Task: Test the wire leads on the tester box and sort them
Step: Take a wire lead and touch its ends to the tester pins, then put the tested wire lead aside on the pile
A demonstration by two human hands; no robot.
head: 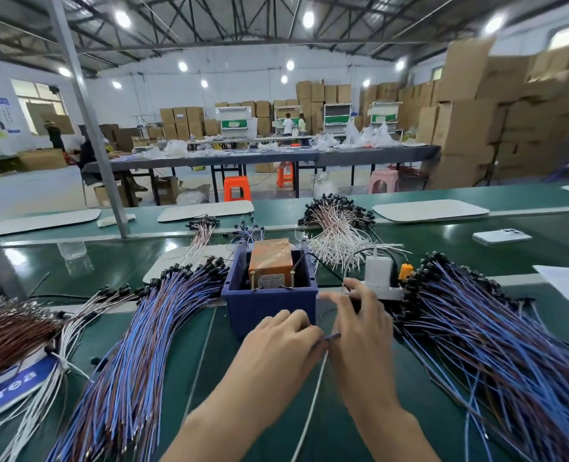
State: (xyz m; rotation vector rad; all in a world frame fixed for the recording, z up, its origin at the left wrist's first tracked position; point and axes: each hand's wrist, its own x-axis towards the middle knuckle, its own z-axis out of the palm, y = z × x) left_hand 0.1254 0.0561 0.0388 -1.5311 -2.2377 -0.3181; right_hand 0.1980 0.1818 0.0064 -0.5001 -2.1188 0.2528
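Both hands were low on the green desk (pixel 359 438), just in front of the blue tester box (pixel 269 303). They shared one wire lead (pixel 332 336), its blue-violet stretch showing between them. The left hand (pixel 283 333) had its fingers curled and pinched the lead at one end. The right hand (pixel 359 323) appeared to nip the other part between thumb and fingers, though blur there made its grip hard to read. Holding the lead at two points probably kept its bare ends spread and steady for the two upright contact pins (pixel 253 278) in the box.

The box stood at the centre, within easy reach. A fanned pile of blue leads (pixel 136 331) lay to its left and a larger heap of blue leads (pixel 496 328) to its right, likely so tested and untested stock stayed apart. White leads (pixel 339 238) lay behind the box, and a brown bundle (pixel 9 328) at the far left.
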